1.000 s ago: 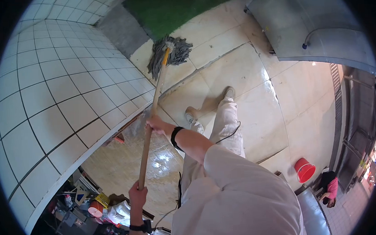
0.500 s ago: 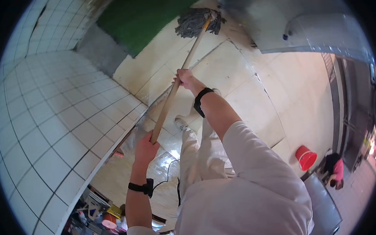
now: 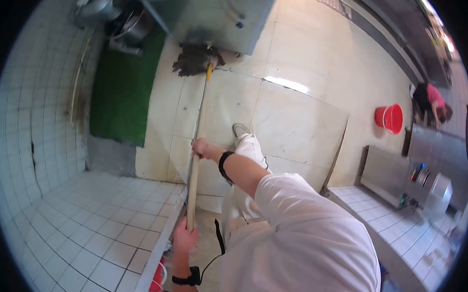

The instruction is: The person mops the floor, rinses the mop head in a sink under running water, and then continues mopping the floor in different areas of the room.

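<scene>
A long wooden mop handle (image 3: 192,189) slants up the middle of the view, with a yellow part near its top. My left hand (image 3: 185,238) is closed around its lower end. Farther up, my right hand (image 3: 203,148) grips the shaft. The dark grey mop head (image 3: 193,59) lies spread on the pale tiled floor (image 3: 290,112), against the lower edge of a metal cabinet (image 3: 228,21) and close to a green mat (image 3: 127,93).
White-tiled ledge (image 3: 107,224) on the left; another tiled counter (image 3: 383,220) with metal equipment at lower right. A red bucket (image 3: 389,119) stands on the floor at right. Beyond it, a person in pink (image 3: 435,98) bends down. Pots (image 3: 135,27) are at upper left.
The view has turned and shifted, bringing the right counter and pots into sight. The mop head now lies against the cabinet's lower edge. Both hands still hold the handle.
</scene>
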Available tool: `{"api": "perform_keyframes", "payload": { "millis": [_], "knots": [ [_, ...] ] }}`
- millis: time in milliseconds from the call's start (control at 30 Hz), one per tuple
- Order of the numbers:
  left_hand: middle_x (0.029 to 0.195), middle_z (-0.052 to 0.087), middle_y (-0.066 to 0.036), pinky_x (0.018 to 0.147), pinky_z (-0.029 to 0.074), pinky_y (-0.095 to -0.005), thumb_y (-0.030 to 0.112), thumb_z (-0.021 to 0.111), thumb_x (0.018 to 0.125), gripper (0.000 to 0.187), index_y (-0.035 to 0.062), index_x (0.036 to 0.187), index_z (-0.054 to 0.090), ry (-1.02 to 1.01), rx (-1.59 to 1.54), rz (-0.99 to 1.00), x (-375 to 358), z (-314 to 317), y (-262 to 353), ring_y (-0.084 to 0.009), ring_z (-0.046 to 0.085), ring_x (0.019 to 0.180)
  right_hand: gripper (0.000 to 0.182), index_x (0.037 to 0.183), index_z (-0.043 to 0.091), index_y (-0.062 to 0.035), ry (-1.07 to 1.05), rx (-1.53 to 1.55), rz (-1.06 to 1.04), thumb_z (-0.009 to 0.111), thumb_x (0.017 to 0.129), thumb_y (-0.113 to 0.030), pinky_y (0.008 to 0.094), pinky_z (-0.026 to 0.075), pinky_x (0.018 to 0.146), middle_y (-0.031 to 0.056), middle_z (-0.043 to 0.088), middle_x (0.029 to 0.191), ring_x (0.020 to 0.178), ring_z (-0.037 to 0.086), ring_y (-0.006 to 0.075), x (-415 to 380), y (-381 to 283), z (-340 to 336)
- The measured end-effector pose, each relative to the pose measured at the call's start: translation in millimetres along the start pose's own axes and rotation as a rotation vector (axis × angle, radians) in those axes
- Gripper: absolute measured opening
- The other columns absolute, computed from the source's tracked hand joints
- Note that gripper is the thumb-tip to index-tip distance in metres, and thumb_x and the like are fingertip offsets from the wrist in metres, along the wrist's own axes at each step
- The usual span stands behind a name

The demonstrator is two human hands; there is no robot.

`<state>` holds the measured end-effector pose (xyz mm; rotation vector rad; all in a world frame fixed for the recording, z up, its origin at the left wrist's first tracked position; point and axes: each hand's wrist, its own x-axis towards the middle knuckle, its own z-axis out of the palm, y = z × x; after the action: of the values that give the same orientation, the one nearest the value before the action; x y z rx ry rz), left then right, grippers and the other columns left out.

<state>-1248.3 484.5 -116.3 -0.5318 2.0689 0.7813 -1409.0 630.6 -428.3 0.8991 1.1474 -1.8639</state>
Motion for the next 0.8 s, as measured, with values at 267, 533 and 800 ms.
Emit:
{"api": "perform_keyframes", "payload": {
  "millis": [267,533,800],
  "knots": [
    [0.092,0.064,-0.022,0.076,0.05,-0.0377,0.005,0.056,0.072,0.047,0.0062,0.119,0.055,-0.058,0.273,0.226,-50,2,-75,-0.0318,0.065,0.085,0.014,0.086,0.051,-0.0011,0.125,0.253,0.006,0.051,0.087,-0.016,0.0426,0.055,0.049,0.0068,0.053,0.071,0.053,0.059,0.0228,-86,90,-5],
    [0.084,0.063,-0.019,0.069,0.049,-0.0353,0.008,0.057,0.07,0.045,0.0096,0.116,0.059,-0.176,0.464,0.316,-40,38,-57,-0.0287,0.061,0.075,0.015,0.09,0.05,-0.0017,0.249,0.478,-0.014,0.047,0.087,-0.016,0.0456,0.053,0.049,0.0095,0.053,0.073,0.055,0.06,0.0234,-129,145,-102],
    [0.09,0.063,-0.024,0.075,0.049,-0.0401,0.013,0.06,0.069,0.049,0.0135,0.118,0.057,-0.313,0.735,0.397,-48,88,15,-0.0373,0.062,0.084,0.018,0.096,0.046,-0.0023,0.328,0.722,0.15,0.048,0.087,-0.017,0.045,0.055,0.054,0.0091,0.052,0.077,0.057,0.059,0.0252,-102,233,-203]
  ]
}}
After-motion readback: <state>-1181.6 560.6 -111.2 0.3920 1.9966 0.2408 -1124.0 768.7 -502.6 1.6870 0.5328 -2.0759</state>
